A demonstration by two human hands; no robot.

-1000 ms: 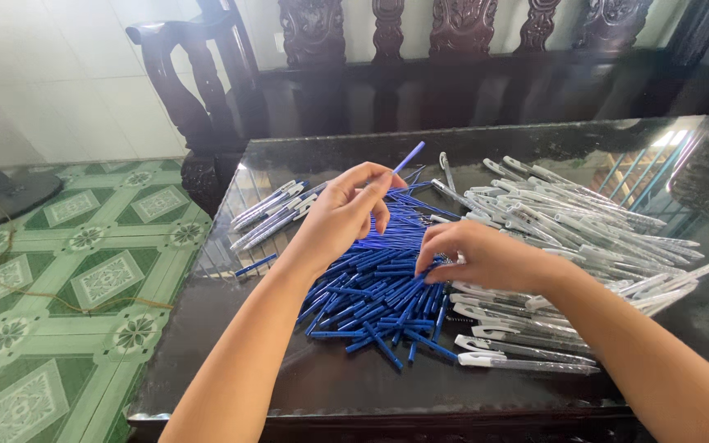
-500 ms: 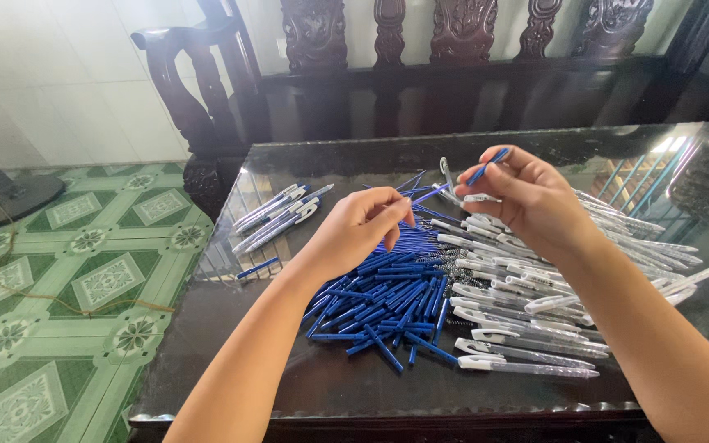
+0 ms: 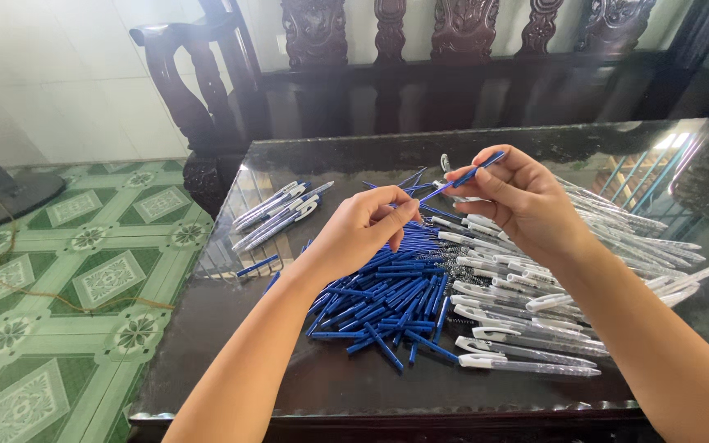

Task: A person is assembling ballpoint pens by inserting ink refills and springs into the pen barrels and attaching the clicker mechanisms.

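- The right hand (image 3: 527, 201) is raised above the table (image 3: 231, 344) and pinches a blue refill (image 3: 463, 176) between thumb and fingers.
- The left hand (image 3: 363, 234) has its fingers curled, and its fingertips meet the lower end of the same refill.
- Under both hands lies a pile of blue refills (image 3: 387, 299).
- Clear pen barrels (image 3: 535, 328) lie just right of the pile.
- A few finished pens (image 3: 276, 209) lie apart at the left.
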